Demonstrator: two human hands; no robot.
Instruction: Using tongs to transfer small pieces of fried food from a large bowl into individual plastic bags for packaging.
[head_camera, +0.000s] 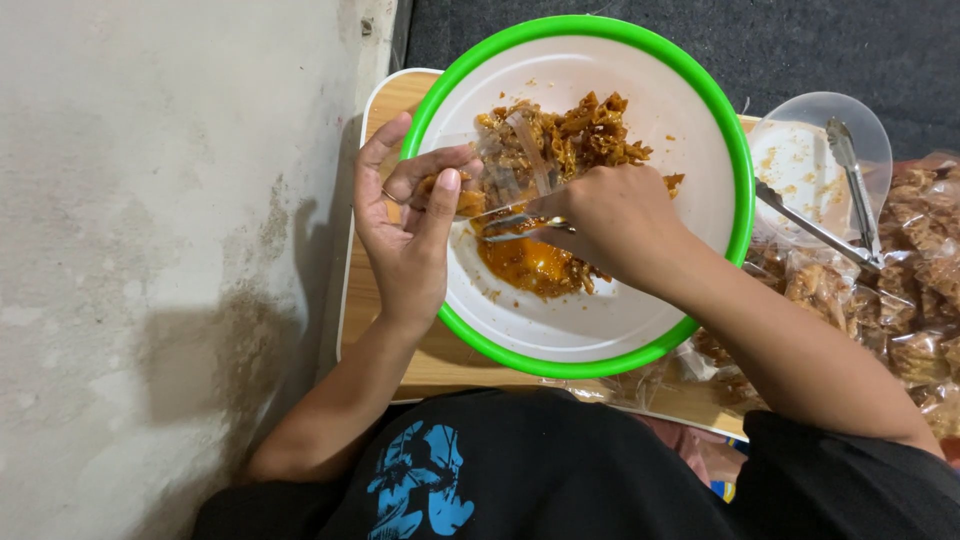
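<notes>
The left hand (405, 225) grips a small clear bag (500, 165), fingers curled around its mouth, holding it open over the left side of the white bowl (640, 90) with the green rim. The right hand (610, 225) is closed on metal tongs (515, 225), whose tips point into the bag just beside the left thumb, above the orange-brown snack (570, 135) heaped in the bowl. To the right, well apart, a second pair of tongs (850, 190) rests on a clear lid (800, 160) beside filled bags (920, 260).
</notes>
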